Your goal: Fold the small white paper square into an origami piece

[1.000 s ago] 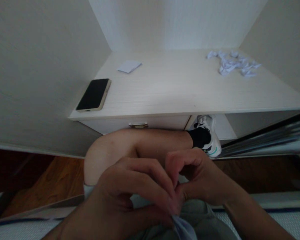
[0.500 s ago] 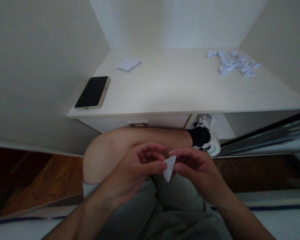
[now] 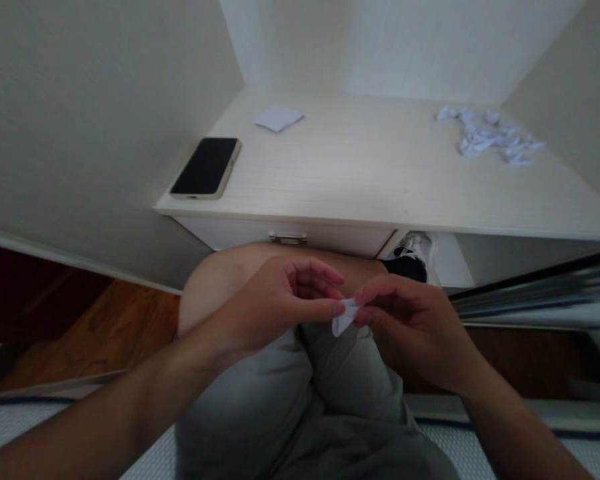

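Note:
A small folded piece of white paper (image 3: 344,319) is held between both hands above my lap. My left hand (image 3: 285,300) pinches its left side between thumb and fingers, the other fingers curled. On the right side, my right hand (image 3: 413,323) grips the paper's upper corner with thumb and index finger. Several crumpled or folded white paper pieces (image 3: 480,139) lie in a loose group at the back right of the white desktop (image 3: 355,173). A flat folded white paper (image 3: 279,119) rests at the back left.
A dark-screened phone (image 3: 207,168) lies at the desktop's left edge. Below is a drawer with a metal handle (image 3: 288,239). My bent leg crosses under the desk's front edge, its shoe (image 3: 420,247) in the open compartment. Walls rise at the left, back and right.
Both hands have risen slightly with the paper, and my right thumb and index finger have closed on its corner. The camera view has shifted, so the desk items appear further right.

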The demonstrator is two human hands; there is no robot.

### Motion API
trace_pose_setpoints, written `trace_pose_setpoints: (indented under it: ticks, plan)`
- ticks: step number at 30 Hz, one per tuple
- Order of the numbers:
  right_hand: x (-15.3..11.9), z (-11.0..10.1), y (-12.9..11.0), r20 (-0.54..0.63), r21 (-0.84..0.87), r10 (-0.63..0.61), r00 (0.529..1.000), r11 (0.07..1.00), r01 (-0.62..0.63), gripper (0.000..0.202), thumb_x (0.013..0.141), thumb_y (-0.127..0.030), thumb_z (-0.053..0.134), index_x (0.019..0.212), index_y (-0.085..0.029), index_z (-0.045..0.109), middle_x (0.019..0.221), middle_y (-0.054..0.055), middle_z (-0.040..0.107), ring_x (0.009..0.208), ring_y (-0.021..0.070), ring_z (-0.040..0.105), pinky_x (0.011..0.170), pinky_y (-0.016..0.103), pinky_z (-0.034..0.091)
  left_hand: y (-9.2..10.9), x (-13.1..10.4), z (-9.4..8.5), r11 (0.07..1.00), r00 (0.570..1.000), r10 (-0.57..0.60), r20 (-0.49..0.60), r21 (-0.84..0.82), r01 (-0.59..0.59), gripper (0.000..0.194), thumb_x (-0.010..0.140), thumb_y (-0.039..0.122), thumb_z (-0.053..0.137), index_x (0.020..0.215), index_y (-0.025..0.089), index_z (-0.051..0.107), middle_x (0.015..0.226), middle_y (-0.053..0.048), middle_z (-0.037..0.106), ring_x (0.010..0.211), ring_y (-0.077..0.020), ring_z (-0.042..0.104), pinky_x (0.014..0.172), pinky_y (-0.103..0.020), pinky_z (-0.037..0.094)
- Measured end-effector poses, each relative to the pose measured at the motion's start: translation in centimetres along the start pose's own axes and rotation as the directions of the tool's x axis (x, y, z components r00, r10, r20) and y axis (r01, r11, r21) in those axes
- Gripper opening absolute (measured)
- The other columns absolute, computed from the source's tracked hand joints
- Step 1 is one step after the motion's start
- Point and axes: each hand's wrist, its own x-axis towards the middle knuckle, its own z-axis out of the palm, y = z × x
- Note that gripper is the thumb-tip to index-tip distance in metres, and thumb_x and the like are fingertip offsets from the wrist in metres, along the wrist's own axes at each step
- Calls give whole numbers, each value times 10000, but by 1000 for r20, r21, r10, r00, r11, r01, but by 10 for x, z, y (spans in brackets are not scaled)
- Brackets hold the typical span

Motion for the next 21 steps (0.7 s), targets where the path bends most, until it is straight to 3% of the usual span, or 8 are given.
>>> trace_pose_setpoints:
  ticks: [5, 11, 18, 21]
  plan:
    - [3, 1, -1, -30, -17, 53, 998, 998, -54, 162, 865, -364, 883, 893, -221, 813, 875, 51, 834, 785, 206, 770, 709, 304, 602, 1, 2, -1, 997, 999, 44, 14, 61, -44, 239, 728, 261, 963, 890, 181, 806, 793, -28, 805, 712, -152, 736, 668, -250, 581]
    - [4, 7, -3, -56, 24, 84, 995, 996, -83, 182, 863, -375, 887, 866, -213, 803, 915, 63, 838, 832, 212, 764, 755, 313, 602, 1, -1, 0, 989, 992, 125, -5, 86, -124, 109, 784, 246, 921, 870, 214, 862, 842, -39, 847, 759, -166, 772, 706, -244, 597]
    - [3, 21, -2, -110, 171, 151, 982, 976, -131, 188, 829, -357, 917, 873, -210, 807, 894, 55, 830, 828, 201, 761, 763, 304, 613, -5, -13, 1, 984, 983, 180, -20, 15, -180, 224, 771, 183, 934, 970, 262, 866, 949, -12, 869, 889, -202, 829, 828, -283, 660]
    - [3, 26, -2, -137, 225, 183, 974, 963, -149, 209, 798, -359, 938, 839, -208, 800, 875, 54, 831, 802, 198, 764, 743, 301, 617, -6, -16, 1, 981, 980, 189, -54, 43, -187, 185, 779, 193, 930, 941, 250, 860, 939, -14, 866, 879, -203, 827, 828, -291, 665]
